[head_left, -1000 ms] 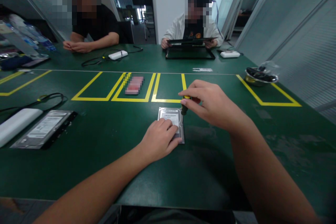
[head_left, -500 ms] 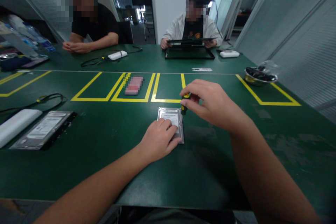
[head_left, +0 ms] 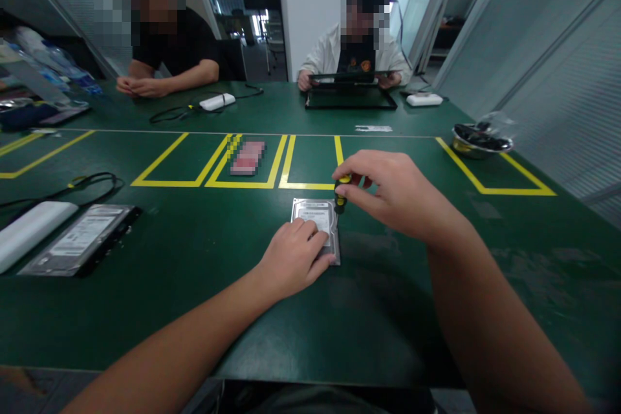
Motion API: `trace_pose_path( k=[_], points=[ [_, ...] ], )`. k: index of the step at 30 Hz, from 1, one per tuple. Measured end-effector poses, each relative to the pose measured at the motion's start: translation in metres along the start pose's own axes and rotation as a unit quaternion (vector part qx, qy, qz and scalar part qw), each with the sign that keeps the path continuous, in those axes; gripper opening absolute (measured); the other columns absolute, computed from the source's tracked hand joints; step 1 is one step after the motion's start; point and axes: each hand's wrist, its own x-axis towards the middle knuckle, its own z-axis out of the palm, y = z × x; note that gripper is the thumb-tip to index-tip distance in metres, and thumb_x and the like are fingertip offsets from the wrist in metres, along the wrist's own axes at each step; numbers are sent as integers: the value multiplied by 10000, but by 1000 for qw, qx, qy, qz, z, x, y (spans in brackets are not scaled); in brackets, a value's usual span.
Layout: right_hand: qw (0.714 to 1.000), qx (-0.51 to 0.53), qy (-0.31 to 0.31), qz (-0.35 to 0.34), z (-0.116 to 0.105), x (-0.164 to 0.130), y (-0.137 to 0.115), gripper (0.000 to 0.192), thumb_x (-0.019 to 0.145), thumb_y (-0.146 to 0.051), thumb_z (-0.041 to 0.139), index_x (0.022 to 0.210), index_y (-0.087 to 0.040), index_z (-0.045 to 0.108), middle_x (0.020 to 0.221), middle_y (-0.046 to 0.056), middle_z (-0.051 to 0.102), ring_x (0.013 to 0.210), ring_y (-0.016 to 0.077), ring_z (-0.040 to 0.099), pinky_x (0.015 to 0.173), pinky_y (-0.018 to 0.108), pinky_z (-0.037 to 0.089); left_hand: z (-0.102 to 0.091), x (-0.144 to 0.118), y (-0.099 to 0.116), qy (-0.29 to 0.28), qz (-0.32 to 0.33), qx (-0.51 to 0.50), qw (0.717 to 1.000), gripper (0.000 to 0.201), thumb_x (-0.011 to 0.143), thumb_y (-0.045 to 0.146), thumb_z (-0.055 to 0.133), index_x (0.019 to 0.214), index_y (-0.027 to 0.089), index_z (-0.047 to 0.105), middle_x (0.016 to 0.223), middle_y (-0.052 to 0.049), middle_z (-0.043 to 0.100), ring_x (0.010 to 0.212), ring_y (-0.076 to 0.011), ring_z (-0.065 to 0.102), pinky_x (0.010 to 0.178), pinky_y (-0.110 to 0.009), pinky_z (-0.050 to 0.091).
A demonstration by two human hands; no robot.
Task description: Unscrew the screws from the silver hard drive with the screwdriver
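The left hand (head_left: 290,257) lies on the silver rectangular metal hard drive (head_left: 315,213) at frame centre, grip indeterminable, while the right hand (head_left: 388,184) pinches a black-and-yellow screwdriver (head_left: 339,203) at its upper-right edge, yellow markings plainer than one second earlier, suggesting rotation in place.

"What is pictured beyond the right hand (head_left: 376,187)?"

"A person (head_left: 356,55) in white holds a black panel (head_left: 352,78) across the bench (head_left: 533,310); a metal bowl (head_left: 471,150) of dark objects (head_left: 478,136) sits farther right."

"And the left hand (head_left: 295,255)?"

"A blurred pink item (head_left: 248,158) ahead, bordered by yellow tape (head_left: 240,185); a white device (head_left: 36,231), well left."
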Motion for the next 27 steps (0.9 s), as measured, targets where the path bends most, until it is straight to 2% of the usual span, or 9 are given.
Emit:
trace_pose_path(
  k=[5, 10, 19, 27],
  points=[
    [999, -33, -1, 4, 0, 2, -1, 133, 868, -278, 659, 833, -155, 623, 786, 13, 580, 732, 153, 528, 665, 271, 351, 0, 1, 0, 0, 0, 3, 1000, 326, 948, 468, 492, 1026, 183, 628, 981, -87, 577, 909, -262, 509, 787, -412, 422],
    [999, -40, -1, 9, 0, 2, -1, 141, 867, -277, 659, 823, -159, 596, 787, 11, 559, 729, 153, 508, 663, 274, 339, -1, 0, 1, 2, 0, 3, 1000, 323, 946, 466, 497, 1024, 182, 629, 977, -87, 577, 909, -261, 509, 787, -413, 423],
    [999, -36, 5, 2, 3, 1, 1, 116, 865, -214, 640, 961, -150, 625, 875, 34, 616, 798, 168, 551, 732, 273, 380, 0, 0, 1, 0, -1, 6, 1000, 324, 948, 467, 491, 1021, 184, 630, 976, -84, 576, 901, -259, 510, 779, -410, 424],
    [999, -20, -27, 24, 4, 1, 0, 195, 851, -214, 655, 1037, -158, 631, 846, 11, 647, 711, 141, 565, 672, 259, 377, -1, 0, 1, 1, -1, 0, 1000, 321, 949, 459, 492, 1035, 184, 633, 981, -85, 577, 904, -259, 510, 781, -414, 427]
  ],
)
